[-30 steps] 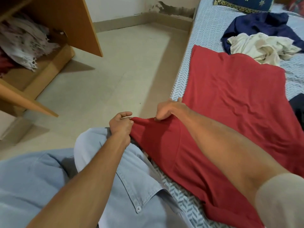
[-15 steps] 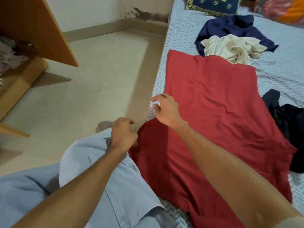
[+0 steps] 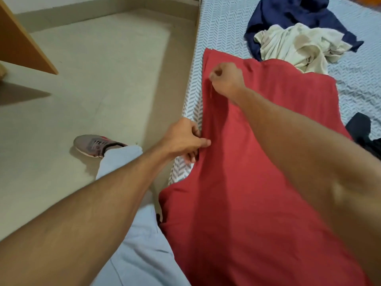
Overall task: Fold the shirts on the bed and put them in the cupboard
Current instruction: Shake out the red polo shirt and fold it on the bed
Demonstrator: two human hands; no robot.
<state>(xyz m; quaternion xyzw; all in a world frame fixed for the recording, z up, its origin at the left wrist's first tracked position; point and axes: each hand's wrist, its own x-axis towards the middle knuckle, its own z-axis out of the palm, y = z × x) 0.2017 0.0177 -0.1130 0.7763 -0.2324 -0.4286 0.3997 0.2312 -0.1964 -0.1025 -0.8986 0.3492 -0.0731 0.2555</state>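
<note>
A red shirt [image 3: 257, 172] lies spread flat along the bed [image 3: 222, 27], its long edge beside the bed's floor-side rim. The left hand [image 3: 183, 141] pinches that edge with thumb and curled fingers. At 12 o'clock from it, the right hand [image 3: 225, 79] pinches the same edge. At 1 o'clock, a cream shirt [image 3: 299, 46] lies crumpled on a navy shirt [image 3: 288, 13].

A single head-worn camera gives the only view, so no part of the scene is shared with another. It looks forward and steeply down from above the person's own forearms, close to the left hand [image 3: 184, 139] and right hand [image 3: 226, 79]. The wide lens takes in the bed [image 3: 222, 23] edge on the right, running away from the camera, and the floor [image 3: 103, 79] on the left.
</note>
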